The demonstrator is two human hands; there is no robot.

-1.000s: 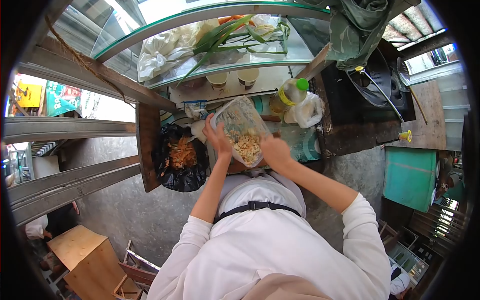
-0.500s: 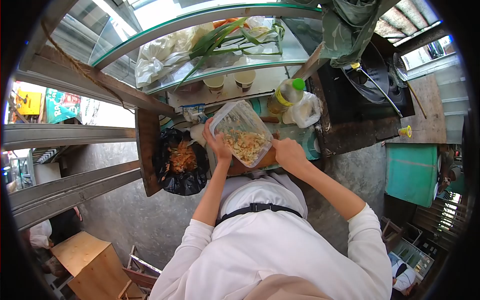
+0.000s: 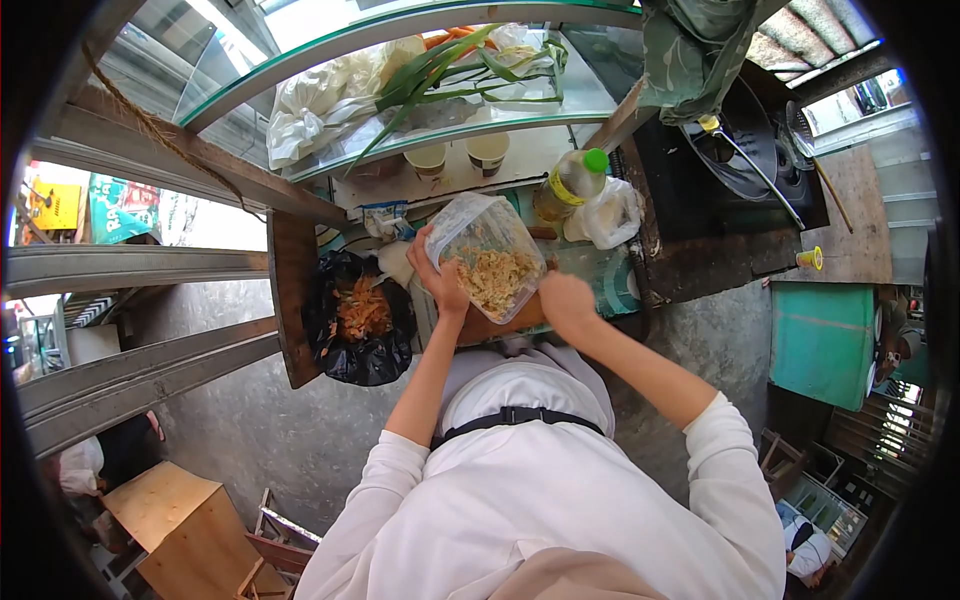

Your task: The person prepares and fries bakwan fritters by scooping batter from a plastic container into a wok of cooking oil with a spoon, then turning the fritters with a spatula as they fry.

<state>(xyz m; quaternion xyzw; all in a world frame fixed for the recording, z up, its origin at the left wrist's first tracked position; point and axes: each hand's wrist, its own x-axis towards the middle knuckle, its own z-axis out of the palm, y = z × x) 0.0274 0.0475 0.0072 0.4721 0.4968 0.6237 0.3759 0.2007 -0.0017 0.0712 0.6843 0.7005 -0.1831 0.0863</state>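
My left hand (image 3: pixel 438 275) grips the left side of a clear plastic container (image 3: pixel 487 252) that is tilted above a wooden cutting board (image 3: pixel 500 325). Shredded pale and orange food lies heaped in the container's lower end. My right hand (image 3: pixel 565 303) is at the container's lower right corner, fingers curled against it. I cannot tell whether it holds the rim or only touches it.
A black bag (image 3: pixel 360 315) of orange peelings hangs at the left of the board. A yellow-liquid bottle with a green cap (image 3: pixel 568 185), a white plastic bag (image 3: pixel 608 213), two cups (image 3: pixel 428 158) and green onions (image 3: pixel 450 70) on a glass shelf lie beyond. A dark wok (image 3: pixel 740 150) sits right.
The container has shifted slightly up and tilted more, and the food has slid toward its lower end. My right hand moved left, back against the container's corner.
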